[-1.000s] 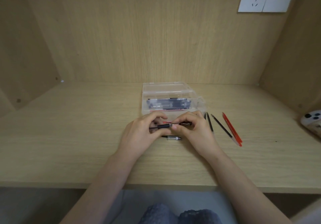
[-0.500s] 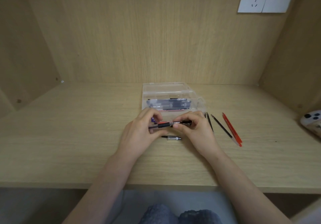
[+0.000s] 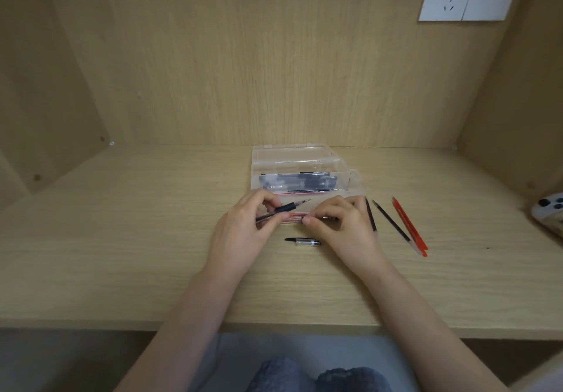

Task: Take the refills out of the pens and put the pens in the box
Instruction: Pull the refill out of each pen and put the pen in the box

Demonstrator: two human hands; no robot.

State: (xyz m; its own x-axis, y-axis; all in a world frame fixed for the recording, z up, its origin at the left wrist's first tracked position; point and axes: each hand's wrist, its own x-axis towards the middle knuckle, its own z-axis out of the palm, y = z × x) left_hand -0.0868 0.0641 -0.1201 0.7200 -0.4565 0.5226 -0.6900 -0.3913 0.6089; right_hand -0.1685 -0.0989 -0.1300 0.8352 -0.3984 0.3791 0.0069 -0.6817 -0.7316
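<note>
the left hand point(image 3: 243, 233) pinches a black pen point(image 3: 283, 210), tip tilted up toward the clear box point(image 3: 304, 175). the right hand point(image 3: 344, 224) grips a red-tinted barrel point(image 3: 297, 216) low over the desk point(image 3: 122, 239), just in front of the box, which holds dark pens. a cap point(image 3: 304, 241) lies between the hands; black and red refills point(image 3: 393, 224) lie right of them.

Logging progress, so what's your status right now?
Left hand shut on black pen. Right hand shut on red pen. Box open. Pen cap on desk, nothing blocking.
</note>
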